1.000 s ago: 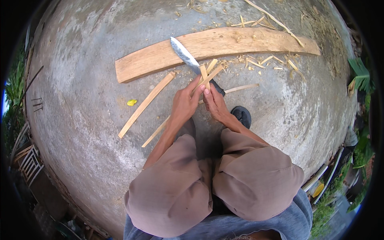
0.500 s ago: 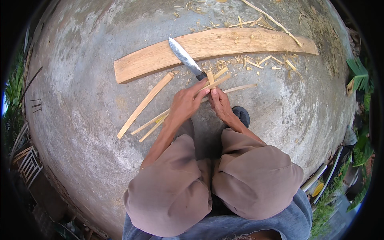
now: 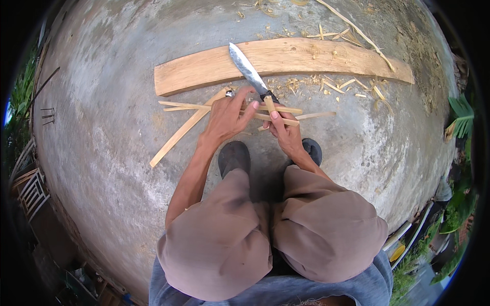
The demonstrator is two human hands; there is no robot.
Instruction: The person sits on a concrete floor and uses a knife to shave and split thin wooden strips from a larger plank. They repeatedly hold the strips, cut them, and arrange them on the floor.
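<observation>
My right hand (image 3: 286,135) is closed around light wooden strips (image 3: 286,121), its thumb pressing where they cross a short upright strip (image 3: 269,103). The long strips run leftward behind my left hand (image 3: 223,118). That hand has its thumb and forefinger spread apart, and a ring shows on one finger; its other fingers are partly hidden. Just beyond both hands, a knife (image 3: 246,65) with a dark handle lies with its blade over the curved wooden plank (image 3: 204,75). The handle end is partly hidden behind the strips.
A wider strip (image 3: 178,140) lies slanting on the concrete floor (image 3: 112,153) at left. A thin strip (image 3: 319,115) is beyond my right hand. Shavings (image 3: 334,87) litter both sides of the plank. My dark-shod feet (image 3: 235,155) stand close below my hands.
The long strips have swung from a slant to nearly level, their left ends rising off to the far side. My left hand has moved left and spread its thumb and forefinger; my right keeps its grip.
</observation>
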